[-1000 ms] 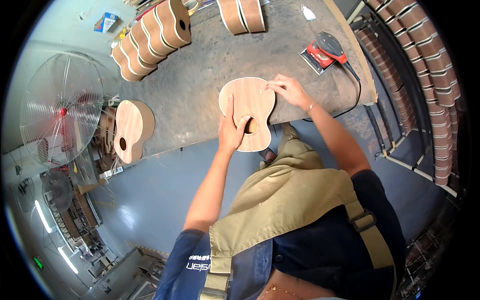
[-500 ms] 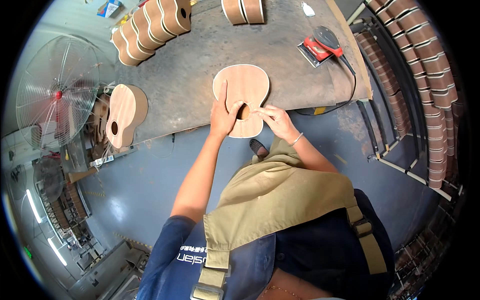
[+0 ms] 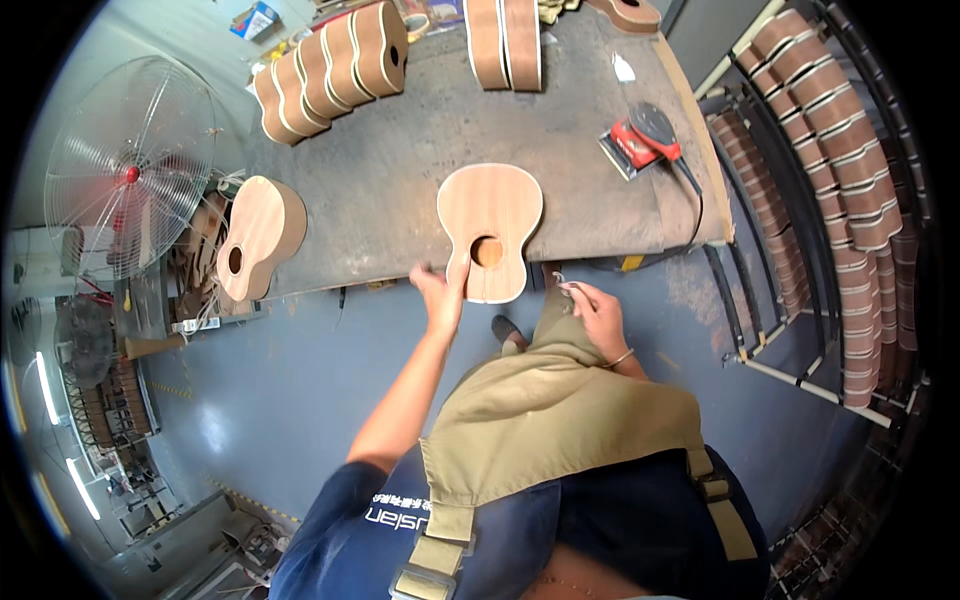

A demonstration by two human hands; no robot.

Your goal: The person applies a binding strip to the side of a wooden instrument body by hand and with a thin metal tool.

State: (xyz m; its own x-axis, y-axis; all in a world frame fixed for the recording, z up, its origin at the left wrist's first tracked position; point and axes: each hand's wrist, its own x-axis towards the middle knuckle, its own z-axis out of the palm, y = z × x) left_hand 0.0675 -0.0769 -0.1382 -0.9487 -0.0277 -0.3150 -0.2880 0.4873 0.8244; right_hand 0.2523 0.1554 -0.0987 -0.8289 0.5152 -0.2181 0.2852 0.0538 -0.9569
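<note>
A pale wooden ukulele body [image 3: 490, 200] with a light edge lies on the workbench, its narrower end past the front edge. Its round soundhole faces up. My left hand [image 3: 440, 303] is at the body's lower left side, thumb against the edge and the other fingers spread away to the left. Off to the lower right of the body, apart from it, my right hand [image 3: 598, 318] is closed in a pinch. Something small and pale shows at its fingertips, too small to name.
A second body [image 3: 262, 235] stands at the bench's left end. A row of bodies [image 3: 330, 70] and another pair [image 3: 503, 45] sit farther back. The red sander [image 3: 640, 138] rests at right with its cord trailing. A large fan [image 3: 132, 175] is left; racks of bodies [image 3: 830, 130] stand right.
My right hand has left the soundhole and drawn back toward me, lower right. My left hand has slid off the top face to the body's side. The view has shifted a little.
</note>
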